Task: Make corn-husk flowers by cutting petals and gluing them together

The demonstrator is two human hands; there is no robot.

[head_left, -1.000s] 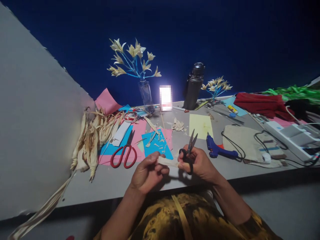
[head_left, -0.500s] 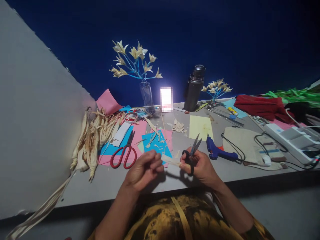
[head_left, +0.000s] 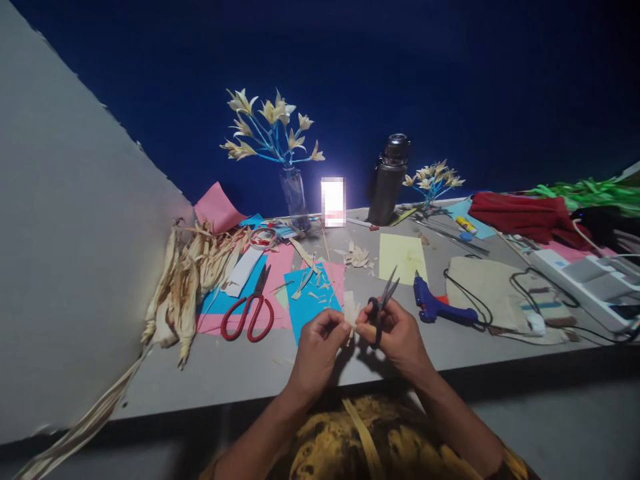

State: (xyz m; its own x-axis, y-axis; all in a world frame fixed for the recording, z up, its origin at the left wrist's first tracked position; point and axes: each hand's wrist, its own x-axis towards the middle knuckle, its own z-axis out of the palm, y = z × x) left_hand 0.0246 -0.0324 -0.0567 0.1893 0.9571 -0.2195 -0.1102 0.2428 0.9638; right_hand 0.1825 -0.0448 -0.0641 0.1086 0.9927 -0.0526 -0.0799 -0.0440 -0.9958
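Observation:
My left hand (head_left: 320,347), fingers pinched together, grips the lower part of a pale piece of corn husk (head_left: 351,307) that stands upright between my hands. My right hand (head_left: 403,337) holds small dark-handled scissors (head_left: 387,293), their blades slightly parted and pointing up and away. Its thumb and fingertip also pinch near the husk's right edge. Under and beyond my left hand lies blue paper (head_left: 306,308) with cut husk scraps on it. Further left on the table rest red-handled scissors (head_left: 250,313). Part of the husk is hidden by my fingers.
Dried husks (head_left: 183,287) are heaped at the left wall. A blue glue gun (head_left: 440,307) lies right of my right hand, by a cloth bag (head_left: 480,293) and a white power strip (head_left: 590,280). Behind stand a glass vase (head_left: 294,197) of husk flowers and a dark flask (head_left: 390,180).
My left hand has moved right and slightly forward to meet the right hand. The husk, formerly stretched sideways, is now upright between my fingers. The dark-handled scissors stay in my right hand.

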